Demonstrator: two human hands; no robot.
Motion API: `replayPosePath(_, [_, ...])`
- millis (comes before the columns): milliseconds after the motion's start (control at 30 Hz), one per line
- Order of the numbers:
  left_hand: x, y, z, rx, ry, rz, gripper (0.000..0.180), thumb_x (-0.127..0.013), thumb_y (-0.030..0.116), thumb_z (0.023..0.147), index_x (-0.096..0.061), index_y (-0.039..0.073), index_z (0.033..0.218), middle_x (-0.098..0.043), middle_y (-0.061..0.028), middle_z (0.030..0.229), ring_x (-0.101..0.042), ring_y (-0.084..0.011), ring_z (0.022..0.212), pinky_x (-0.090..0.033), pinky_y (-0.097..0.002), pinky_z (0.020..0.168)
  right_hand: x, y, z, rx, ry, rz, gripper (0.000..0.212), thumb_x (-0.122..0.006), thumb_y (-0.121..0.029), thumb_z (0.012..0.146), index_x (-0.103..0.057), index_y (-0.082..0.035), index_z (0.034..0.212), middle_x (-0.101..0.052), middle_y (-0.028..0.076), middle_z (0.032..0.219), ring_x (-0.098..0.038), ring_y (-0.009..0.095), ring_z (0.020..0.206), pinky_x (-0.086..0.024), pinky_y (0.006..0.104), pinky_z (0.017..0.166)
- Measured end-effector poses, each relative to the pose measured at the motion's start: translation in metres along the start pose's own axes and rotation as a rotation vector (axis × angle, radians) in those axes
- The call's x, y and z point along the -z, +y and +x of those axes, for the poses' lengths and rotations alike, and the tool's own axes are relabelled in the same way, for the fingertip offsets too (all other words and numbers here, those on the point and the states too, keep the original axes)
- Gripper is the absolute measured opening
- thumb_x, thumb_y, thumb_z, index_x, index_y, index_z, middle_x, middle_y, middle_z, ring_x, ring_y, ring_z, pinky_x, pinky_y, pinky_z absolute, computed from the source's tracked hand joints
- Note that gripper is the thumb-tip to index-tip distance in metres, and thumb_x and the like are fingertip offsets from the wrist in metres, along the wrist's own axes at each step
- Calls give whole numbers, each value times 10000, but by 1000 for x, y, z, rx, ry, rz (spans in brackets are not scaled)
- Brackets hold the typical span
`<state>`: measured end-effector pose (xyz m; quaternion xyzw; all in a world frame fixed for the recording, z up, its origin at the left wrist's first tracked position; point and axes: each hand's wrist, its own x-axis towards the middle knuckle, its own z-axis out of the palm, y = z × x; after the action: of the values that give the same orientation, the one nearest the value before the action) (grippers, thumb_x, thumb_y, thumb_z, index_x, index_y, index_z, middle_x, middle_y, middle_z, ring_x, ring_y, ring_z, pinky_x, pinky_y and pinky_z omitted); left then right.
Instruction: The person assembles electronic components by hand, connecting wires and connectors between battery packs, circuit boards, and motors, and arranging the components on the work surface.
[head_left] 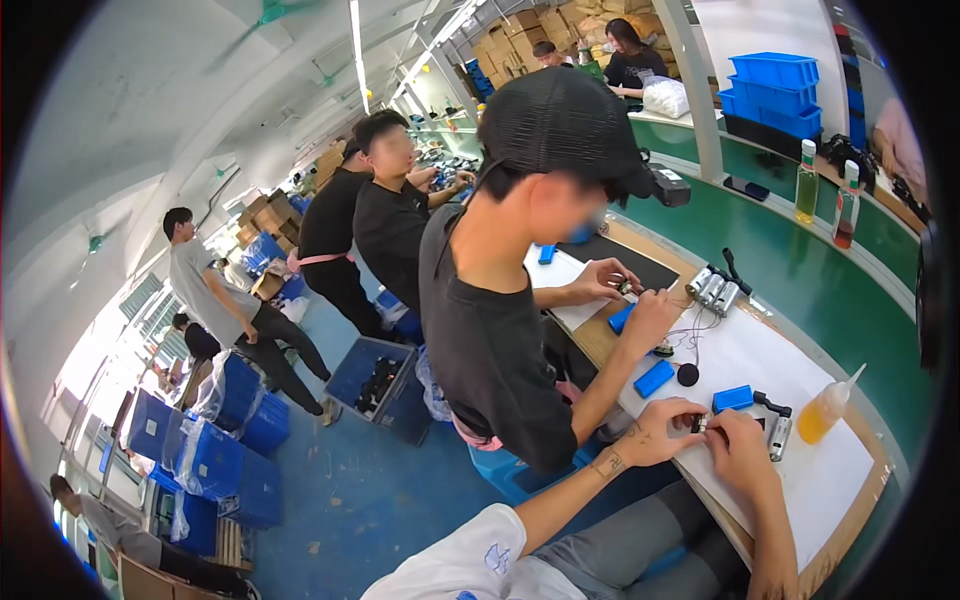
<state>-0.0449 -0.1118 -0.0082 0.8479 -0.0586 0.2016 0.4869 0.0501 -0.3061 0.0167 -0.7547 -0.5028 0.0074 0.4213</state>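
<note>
Over the near edge of the white-covered work board, my left hand pinches a small dark part with light metal bits. Its exact kind is too small to make out. My right hand closes its fingertips on the same part from the other side. Just beyond my hands lies a blue block. To its right is a silver motor-like cylinder with a black angled piece beside it. A squeeze bottle of amber liquid with a pointed nozzle stands farther right.
Left of me a co-worker in a black cap handles small parts. Between us lie another blue block, a black disc and wired silver cylinders. Two bottles stand on the green belt. Bins sit on the floor.
</note>
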Motion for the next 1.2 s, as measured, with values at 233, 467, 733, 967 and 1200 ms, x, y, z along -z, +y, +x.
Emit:
replayPosePath(233, [10, -1, -6, 45, 21, 32, 439, -863, 136, 812, -721, 29, 1214, -708, -94, 927, -640, -178, 792, -537, -302, 767, -7, -3, 8, 3, -11, 1, 54, -680, -65, 889, -676, -35, 934, -687, 169, 885, -636, 419, 795, -487, 499, 738])
replayPosePath(467, [3, -4, -7, 51, 37, -1, 480, -889, 97, 761, -736, 55, 1214, -710, -86, 945, -641, -170, 801, -537, -299, 764, -7, -5, 4, -142, 21, 95, 118, -714, -84, 859, -758, -3, 932, -694, 174, 764, -655, 346, 671, -495, 441, 646])
replayPosePath(733, [3, -6, -7, 27, 74, -19, 504, -898, 102, 741, -741, 65, 1218, -723, -95, 954, -658, -184, 812, -548, -311, 791, -11, -8, 6, -344, -35, 180, 161, -688, -83, 864, -764, 30, 951, -687, 206, 697, -653, 261, 551, -508, 348, 591])
replayPosePath(967, [0, -2, -11, 32, 85, -34, 499, -878, 82, 763, -731, 65, 1239, -741, -114, 1018, -703, -200, 887, -564, -319, 848, -17, -7, 5, -460, 45, 444, 185, -685, -67, 855, -761, 88, 922, -759, 132, 741, -688, 138, 635, -554, 281, 650])
replayPosePath(1200, [-5, 0, -12, 21, 90, -72, 503, -864, 24, 771, -722, 55, 1253, -752, -114, 1095, -724, -210, 944, -577, -327, 890, -10, 1, 3, -491, 23, 390, 201, -727, -94, 818, -768, 84, 901, -738, 106, 714, -658, 94, 654, -523, 258, 622])
